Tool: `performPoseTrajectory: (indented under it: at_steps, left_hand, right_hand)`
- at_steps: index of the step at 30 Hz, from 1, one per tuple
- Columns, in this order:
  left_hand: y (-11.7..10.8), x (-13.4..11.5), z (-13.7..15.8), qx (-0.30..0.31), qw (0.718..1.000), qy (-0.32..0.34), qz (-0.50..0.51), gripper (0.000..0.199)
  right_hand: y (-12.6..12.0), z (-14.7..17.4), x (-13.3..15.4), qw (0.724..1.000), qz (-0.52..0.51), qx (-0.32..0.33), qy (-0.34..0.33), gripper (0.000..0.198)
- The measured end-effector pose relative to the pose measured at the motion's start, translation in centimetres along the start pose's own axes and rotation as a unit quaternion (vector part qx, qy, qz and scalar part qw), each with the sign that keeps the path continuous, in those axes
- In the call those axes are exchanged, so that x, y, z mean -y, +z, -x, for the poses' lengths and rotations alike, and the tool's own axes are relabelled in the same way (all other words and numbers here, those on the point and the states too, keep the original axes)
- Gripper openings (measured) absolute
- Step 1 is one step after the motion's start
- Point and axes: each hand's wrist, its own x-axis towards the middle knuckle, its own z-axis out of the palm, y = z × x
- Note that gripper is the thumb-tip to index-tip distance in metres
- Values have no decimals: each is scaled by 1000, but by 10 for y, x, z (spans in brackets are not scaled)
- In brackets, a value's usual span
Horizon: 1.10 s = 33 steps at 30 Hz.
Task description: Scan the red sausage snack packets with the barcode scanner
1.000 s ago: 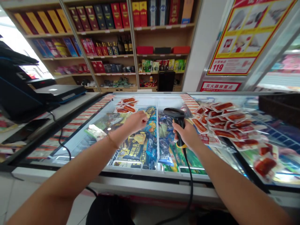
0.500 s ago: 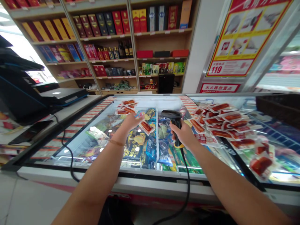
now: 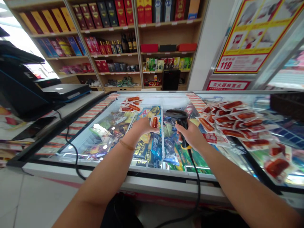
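My left hand is closed on a packaged sausage, a reddish-brown stick in a clear wrapper, held over the freezer's glass top. My right hand wraps round the handle of a black barcode scanner, whose head points left toward the sausage. A black cable hangs from the scanner's base. Beyond my left hand lies a small group of wrapped sausages on the glass. To the right of the scanner, a larger heap of the same sausages is spread out.
Bagged frozen goods show through the glass of the chest freezer. A black scale-like machine stands on the left counter, and another cable crosses the freezer's left side. A dark basket sits at right; shelves with boxes stand behind.
My left hand has turned the sausage more upright and brought it nearer the scanner. My right hand keeps its hold on the scanner. The whole view has shifted slightly.
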Motion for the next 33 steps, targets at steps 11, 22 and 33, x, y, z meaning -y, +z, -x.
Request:
performPoseTrajectory:
  at_steps: [11,22,33]
  left_hand:
    - [2,25,-17,-70,986,47,142,17]
    - [11,38,-37,-235,939,33,249,26]
    - [7,34,-32,-255,935,47,242,27]
  right_hand:
    - [3,0,-8,1000,6,3,1,27]
    - [10,12,4,997,51,58,-26,25]
    - [14,20,10,989,102,88,-57,28]
